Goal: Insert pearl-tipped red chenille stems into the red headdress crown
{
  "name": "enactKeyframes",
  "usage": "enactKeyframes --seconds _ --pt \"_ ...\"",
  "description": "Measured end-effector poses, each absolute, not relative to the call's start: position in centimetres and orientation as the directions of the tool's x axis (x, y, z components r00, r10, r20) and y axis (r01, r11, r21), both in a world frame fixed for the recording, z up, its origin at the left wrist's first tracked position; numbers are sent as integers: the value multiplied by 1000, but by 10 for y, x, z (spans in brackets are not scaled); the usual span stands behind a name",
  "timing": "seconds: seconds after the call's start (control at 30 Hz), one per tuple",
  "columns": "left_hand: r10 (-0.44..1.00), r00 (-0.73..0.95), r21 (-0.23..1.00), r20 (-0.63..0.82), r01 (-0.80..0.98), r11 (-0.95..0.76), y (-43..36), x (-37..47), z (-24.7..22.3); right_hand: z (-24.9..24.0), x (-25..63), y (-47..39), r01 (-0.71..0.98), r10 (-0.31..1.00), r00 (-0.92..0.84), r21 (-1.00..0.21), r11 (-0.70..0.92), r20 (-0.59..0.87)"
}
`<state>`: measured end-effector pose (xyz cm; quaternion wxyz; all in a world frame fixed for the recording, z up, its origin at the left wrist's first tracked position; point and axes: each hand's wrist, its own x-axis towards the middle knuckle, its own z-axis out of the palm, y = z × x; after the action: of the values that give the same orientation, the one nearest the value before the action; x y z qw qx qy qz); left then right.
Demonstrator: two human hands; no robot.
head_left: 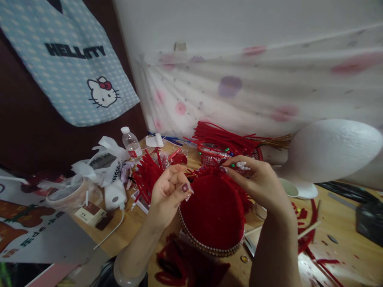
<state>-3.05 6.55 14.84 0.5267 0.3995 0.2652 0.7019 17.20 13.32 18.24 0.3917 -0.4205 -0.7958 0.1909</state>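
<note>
A red velvet, cap-like piece point(215, 211) with a beaded trim along its lower edge stands in the middle of the wooden table. At its upper left, my left hand point(172, 193) is raised with curled fingers, thumb and fingertips pressed together; what they hold, if anything, is too small to make out. My right hand point(254, 175) is at the cap's upper right edge, its thumb and forefinger pinched near red fuzzy trim. White beads point(243, 165) show beside its fingers. Behind the hands stands a red basket point(211, 153) with small coloured beads.
Red fuzzy stems point(221, 137) lie behind the basket. On the right is a white foam head point(335, 151). A water bottle point(131, 143), plastic bags and a white charger point(115, 194) with a cable stand left. Red scraps lie at the front and right.
</note>
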Motion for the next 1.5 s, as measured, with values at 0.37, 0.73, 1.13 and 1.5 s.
enactKeyframes --seconds 0.37,0.73,1.13,1.5 --pt "775 -235 685 586 655 -320 96 -58 139 185 171 133 532 788 -342 -585 612 512" --pt "831 238 675 503 492 -550 135 -7 143 181 168 137 501 795 -358 -618 606 489" --pt "831 240 707 502 439 -554 159 -8 137 175 161 135 332 891 -251 -830 447 380" --pt "758 332 558 562 524 -644 162 -10 141 151 154 91 697 827 -121 -546 465 549"
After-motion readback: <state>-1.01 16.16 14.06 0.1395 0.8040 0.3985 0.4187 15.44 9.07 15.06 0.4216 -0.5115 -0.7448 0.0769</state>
